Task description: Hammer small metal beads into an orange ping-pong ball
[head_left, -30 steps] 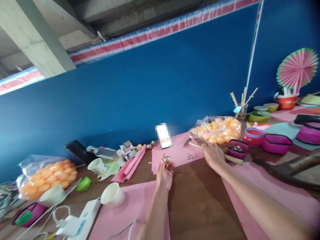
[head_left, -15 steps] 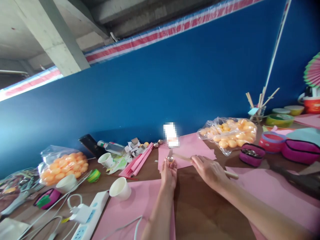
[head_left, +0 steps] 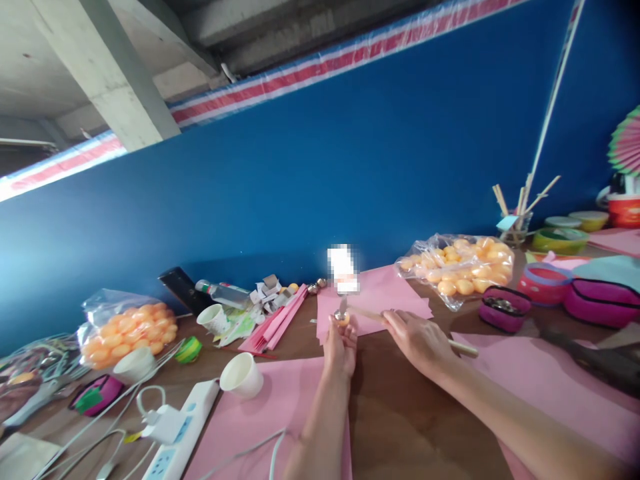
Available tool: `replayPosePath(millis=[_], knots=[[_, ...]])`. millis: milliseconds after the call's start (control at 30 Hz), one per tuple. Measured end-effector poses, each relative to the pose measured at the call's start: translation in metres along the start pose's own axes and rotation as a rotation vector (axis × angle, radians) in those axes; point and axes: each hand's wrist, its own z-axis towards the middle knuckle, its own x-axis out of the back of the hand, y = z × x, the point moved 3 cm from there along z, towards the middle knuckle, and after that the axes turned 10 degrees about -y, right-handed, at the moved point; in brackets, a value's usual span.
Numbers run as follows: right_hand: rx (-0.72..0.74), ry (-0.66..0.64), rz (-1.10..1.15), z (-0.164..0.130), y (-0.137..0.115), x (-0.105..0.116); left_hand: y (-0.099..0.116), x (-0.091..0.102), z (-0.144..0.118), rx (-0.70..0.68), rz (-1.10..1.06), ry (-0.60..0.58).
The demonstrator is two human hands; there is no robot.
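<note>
My left hand [head_left: 341, 350] holds up a small ball [head_left: 342, 320], orange below and shiny silver on top. Its fingers are curled round the ball from beneath. In my right hand [head_left: 417, 337] is the light wooden handle of a hammer [head_left: 367, 313], which lies nearly level. The hammer's narrow grey head is at the top of the ball; whether the two touch, I cannot tell. Behind the ball a pink sheet [head_left: 395, 300] lies on the brown table. A few shiny balls [head_left: 313, 288] sit at the sheet's back left corner.
Clear bags of orange balls stand left [head_left: 133, 333] and right [head_left: 460, 263]. A purple pouch [head_left: 505, 313] at right contains small metallic pieces. White cups [head_left: 241, 375], a power strip [head_left: 185, 427] and cables occupy the left. A blue partition [head_left: 320, 167] rises behind the table.
The ball has turned a little in my left hand, showing more orange, and the fingers have shifted slightly. My right hand stays almost in place with the hammer.
</note>
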Motion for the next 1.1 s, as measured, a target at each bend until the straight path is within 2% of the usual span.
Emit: replayPosePath(millis=[400, 733, 1000, 1100], knots=[[0.006, 0.057, 0.015, -0.0012, -0.0014, 0.002, 0.0007, -0.0004, 0.0023, -0.051, -0.068, 0.014], [0.02, 0.071, -0.003, -0.0012, -0.0027, 0.001, 0.0011, 0.0036, 0.0052, -0.043, -0.083, 0.025], [0.007, 0.036, 0.016, -0.0009, -0.0038, 0.0021, -0.0006, 0.0034, 0.004, 0.002, -0.093, -0.057], [-0.025, 0.036, 0.04, -0.0006, -0.0005, 0.0052, 0.0003, 0.0009, 0.0017, 0.057, -0.106, -0.043]])
